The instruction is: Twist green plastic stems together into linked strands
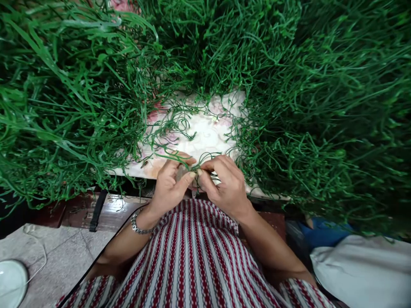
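Both hands meet above the near edge of a pale flowered tabletop (205, 134), close to my striped clothing. My left hand (173, 182) pinches a thin green plastic stem (175, 157) between thumb and fingers, its branching strands reaching left. Almost touching it, my right hand (224, 182) has thumb and index fingertip closed on green stem strands (210, 155) that curl up and over the fingers. The fingertips hide where the strands come together. Loose strands (180, 122) lie on the tabletop just beyond the hands.
Large heaps of green plastic stems rise on the left (64, 107), at the back (218, 47) and on the right (321, 128). A white round object with a cord (12, 283) rests on the floor at lower left. Pale fabric (362, 269) lies at lower right.
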`<action>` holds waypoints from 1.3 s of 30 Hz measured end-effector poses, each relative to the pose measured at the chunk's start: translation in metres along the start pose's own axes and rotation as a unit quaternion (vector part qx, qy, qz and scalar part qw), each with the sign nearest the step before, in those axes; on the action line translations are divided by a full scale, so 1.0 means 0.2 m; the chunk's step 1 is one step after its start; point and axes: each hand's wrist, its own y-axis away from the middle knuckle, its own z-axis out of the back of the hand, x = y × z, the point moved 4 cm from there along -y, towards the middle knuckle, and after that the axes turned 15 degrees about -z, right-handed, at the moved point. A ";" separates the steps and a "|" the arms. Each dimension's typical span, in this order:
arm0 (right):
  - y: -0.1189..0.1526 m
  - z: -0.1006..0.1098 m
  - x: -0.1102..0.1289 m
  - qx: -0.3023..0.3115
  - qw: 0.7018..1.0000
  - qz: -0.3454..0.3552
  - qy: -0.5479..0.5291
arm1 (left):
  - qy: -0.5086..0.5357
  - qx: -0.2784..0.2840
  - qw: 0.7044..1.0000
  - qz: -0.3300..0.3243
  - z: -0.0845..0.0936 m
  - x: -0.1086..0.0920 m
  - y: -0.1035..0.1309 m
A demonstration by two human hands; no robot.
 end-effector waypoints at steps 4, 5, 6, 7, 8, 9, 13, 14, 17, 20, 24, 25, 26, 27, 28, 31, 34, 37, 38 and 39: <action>0.03 -0.01 0.02 0.021 0.999 -0.014 -0.038 | -0.049 0.000 0.999 -0.007 0.01 0.02 0.04; 0.04 -0.01 0.02 0.036 0.999 -0.011 -0.038 | -0.034 -0.017 0.999 -0.014 0.01 0.02 0.04; 0.04 -0.02 0.02 0.051 0.998 -0.007 -0.034 | -0.013 -0.036 0.999 -0.020 0.01 0.02 0.04; 0.05 -0.03 0.02 0.065 0.998 -0.001 -0.028 | 0.010 -0.052 0.998 -0.022 0.01 0.02 0.03; 0.06 -0.04 0.02 0.075 0.997 0.006 -0.018 | 0.033 -0.065 0.997 -0.018 0.01 0.02 0.03; 0.06 -0.05 0.02 0.083 0.996 0.013 -0.006 | 0.055 -0.074 0.996 -0.009 0.01 0.03 0.03; 0.10 -0.06 0.02 0.121 0.991 0.026 0.044 | 0.110 -0.104 0.986 0.065 0.00 0.06 0.03; 0.11 -0.04 0.02 0.133 0.990 0.027 0.047 | 0.106 -0.109 0.986 0.074 0.01 0.06 0.03; 0.10 0.09 0.04 0.102 0.994 0.033 0.002 | 0.056 -0.101 0.992 0.059 0.01 0.05 0.03; 0.04 0.24 0.05 -0.024 0.998 0.035 -0.038 | 0.008 -0.067 0.997 0.021 0.00 0.03 0.03; -0.03 0.14 0.03 0.050 0.997 0.064 -0.015 | -0.024 -0.024 0.999 -0.034 -0.03 0.01 0.03; -0.04 0.10 0.02 0.077 0.995 0.065 -0.015 | -0.031 -0.014 0.999 -0.039 -0.04 0.00 0.03; -0.05 0.07 0.01 0.091 0.994 0.064 -0.015 | -0.039 -0.002 0.998 -0.040 -0.04 0.00 0.03; -0.05 0.05 0.00 0.097 0.993 0.060 -0.013 | -0.050 0.012 0.998 -0.037 -0.04 -0.01 0.03; -0.04 0.04 -0.01 0.101 0.993 0.055 -0.009 | -0.063 0.030 0.997 -0.034 -0.05 -0.01 0.03; -0.04 0.05 -0.03 0.141 0.989 0.027 -0.025 | -0.110 0.101 0.988 -0.044 -0.05 -0.04 0.02; -0.06 0.06 -0.06 0.248 0.962 -0.030 -0.111 | -0.107 0.175 0.978 -0.044 -0.05 -0.06 0.00; -0.05 0.03 -0.09 0.364 0.898 -0.115 -0.220 | -0.014 0.223 0.975 0.015 -0.06 -0.04 0.01; -0.05 0.02 -0.11 0.390 0.871 -0.145 -0.261 | 0.023 0.221 0.974 0.040 -0.06 -0.03 0.02; -0.04 0.00 -0.12 0.407 0.844 -0.174 -0.301 | 0.058 0.210 0.974 0.063 -0.06 -0.01 0.03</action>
